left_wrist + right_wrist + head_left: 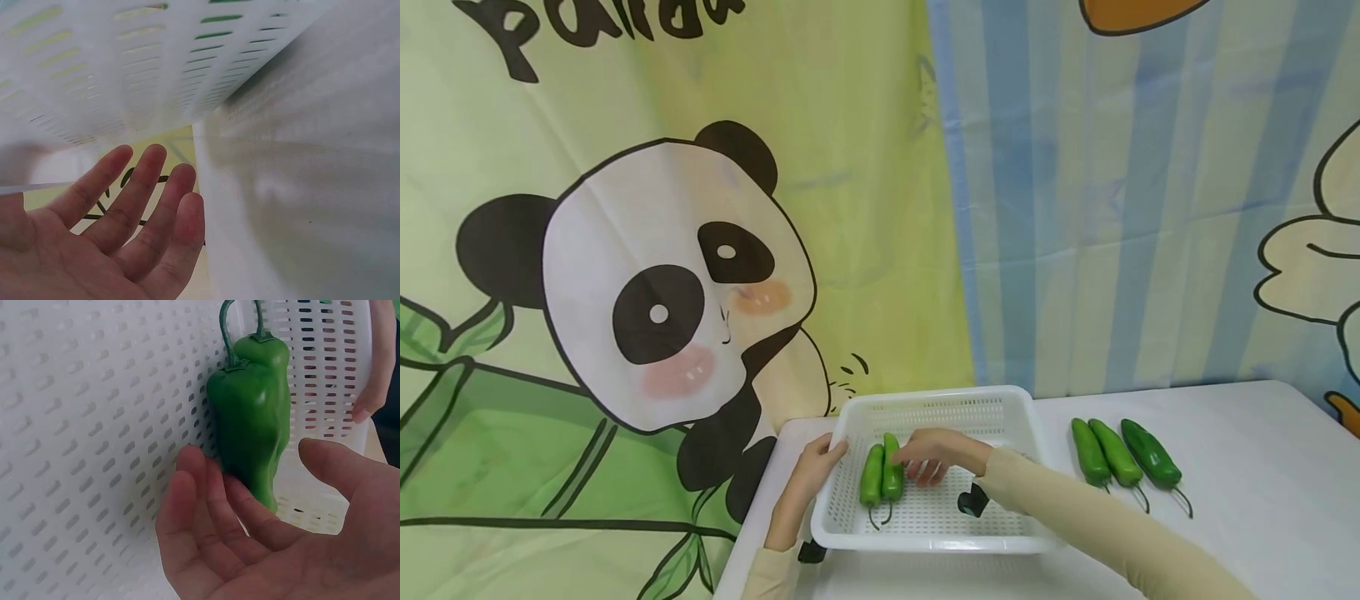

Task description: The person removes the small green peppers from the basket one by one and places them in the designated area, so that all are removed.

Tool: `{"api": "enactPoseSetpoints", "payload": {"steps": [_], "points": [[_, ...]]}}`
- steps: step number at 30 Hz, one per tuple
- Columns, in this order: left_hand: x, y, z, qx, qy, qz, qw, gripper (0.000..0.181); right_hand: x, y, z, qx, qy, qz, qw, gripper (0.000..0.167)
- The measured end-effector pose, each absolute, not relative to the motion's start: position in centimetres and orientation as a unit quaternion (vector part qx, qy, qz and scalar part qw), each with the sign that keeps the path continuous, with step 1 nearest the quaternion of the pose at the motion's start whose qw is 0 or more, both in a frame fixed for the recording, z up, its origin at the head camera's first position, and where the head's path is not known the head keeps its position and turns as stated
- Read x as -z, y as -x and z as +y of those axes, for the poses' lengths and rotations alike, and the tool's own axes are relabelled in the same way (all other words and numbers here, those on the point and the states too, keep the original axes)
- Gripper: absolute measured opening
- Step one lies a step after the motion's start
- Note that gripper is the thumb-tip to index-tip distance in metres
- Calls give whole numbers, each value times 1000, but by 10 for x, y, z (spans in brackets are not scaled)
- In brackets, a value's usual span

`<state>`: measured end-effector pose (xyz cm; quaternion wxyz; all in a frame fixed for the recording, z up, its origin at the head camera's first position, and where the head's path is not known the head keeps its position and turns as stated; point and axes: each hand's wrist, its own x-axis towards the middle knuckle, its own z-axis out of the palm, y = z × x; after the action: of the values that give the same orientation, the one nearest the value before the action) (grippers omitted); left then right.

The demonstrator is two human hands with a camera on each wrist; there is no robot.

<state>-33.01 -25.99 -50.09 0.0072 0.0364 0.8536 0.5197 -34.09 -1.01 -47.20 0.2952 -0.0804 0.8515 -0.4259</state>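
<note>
As the basket (925, 546) is seemingly being filled with peppers (872, 477), the right hand (937, 452), fingers wide, should next be withdrawn rightward.

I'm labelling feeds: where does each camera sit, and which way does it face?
Head: on the head, facing forward and down at the white rectangular perforated plastic basket; left hand, right hand and cream sleeves show.
Left wrist: on that wrist, facing the basket's slotted outer side; left hand shows.
Right wrist: on that wrist, looking into the basket at two long green peppers; right hand and part of the left hand show.
Shared: head and right wrist both show these peppers.
</note>
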Motion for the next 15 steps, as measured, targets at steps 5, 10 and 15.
{"api": "enactPoseSetpoints", "payload": {"steps": [5,10,15], "points": [[500,331,-260,-516,-37,856,3,41,471,340,-20,405,65,871,269,40],[500,332,-260,-510,-41,859,2,41,480,350,-30,389,37,887,247,42],[501,333,-261,-509,-41,860,8,41,486,354,-34,380,22,894,237,43]]}}
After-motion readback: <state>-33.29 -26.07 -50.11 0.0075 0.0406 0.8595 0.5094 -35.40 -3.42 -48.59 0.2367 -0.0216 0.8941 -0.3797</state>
